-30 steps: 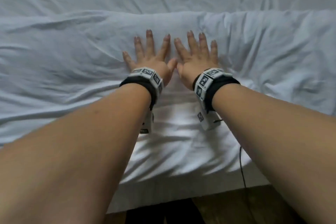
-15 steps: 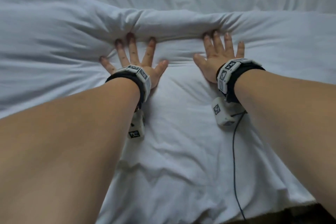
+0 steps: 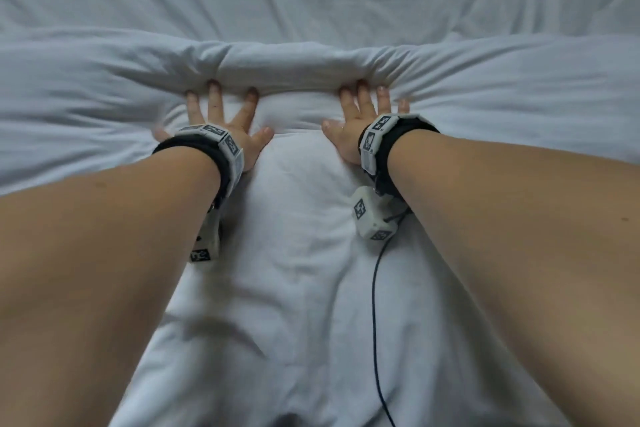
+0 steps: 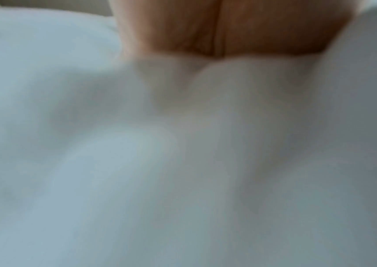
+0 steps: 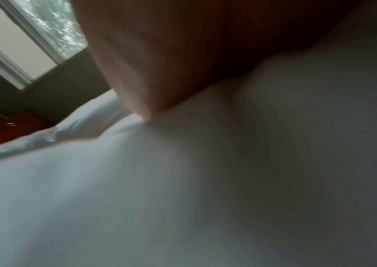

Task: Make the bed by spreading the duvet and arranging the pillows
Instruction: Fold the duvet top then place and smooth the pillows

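Pressing flat, fingers spread, left hand (image 3: 221, 121) and right hand (image 3: 360, 118) push the duvet (image 3: 294, 61) fold: soft, light, bunches easily; better gripped at its edge.

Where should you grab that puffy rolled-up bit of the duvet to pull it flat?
Probably the rolled ridge of the duvet, right beyond where the left hand and right hand press flat. Come from the near side and curl fingers over its top: the bunched fold there is thick enough to pinch, while the flat cloth nearer offers nothing.
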